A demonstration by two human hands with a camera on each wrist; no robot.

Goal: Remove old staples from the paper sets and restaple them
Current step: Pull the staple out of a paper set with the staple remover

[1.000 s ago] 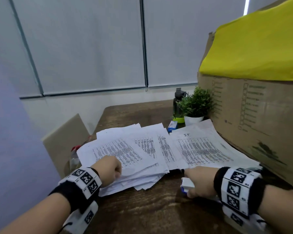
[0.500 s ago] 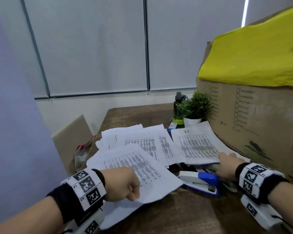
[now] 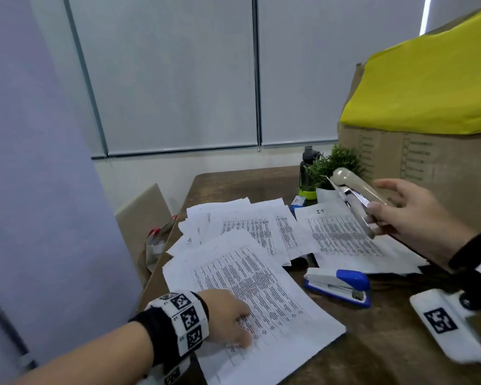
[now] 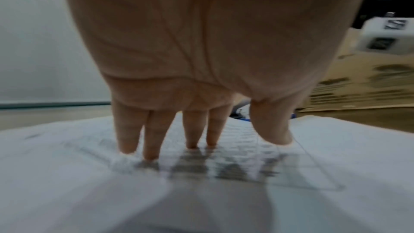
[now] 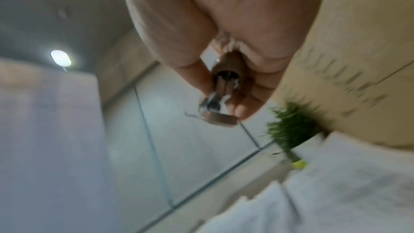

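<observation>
- Wooden table (image 3: pixel 386 354) fills the lower frame, strewn with printed paper sets.
- Left hand (image 3: pixel 228 319), fingers straight, presses the nearest paper set (image 3: pixel 264 295) at lower centre.
- Right hand (image 3: pixel 411 209) grips a beige stapler (image 3: pixel 354 195) at right, raised above the papers.
- Blue stapler (image 3: pixel 338 286) lies idle at centre right.
- Risk: the loose sheets may slide apart if the left hand's pressure eases.

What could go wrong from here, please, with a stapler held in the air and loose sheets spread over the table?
The right hand holds the beige stapler hinged open above the papers, so its metal parts could nip a finger. The left hand pins the paper set with fingertips only; it might slide. The blue stapler lies close by and could get knocked.
</observation>
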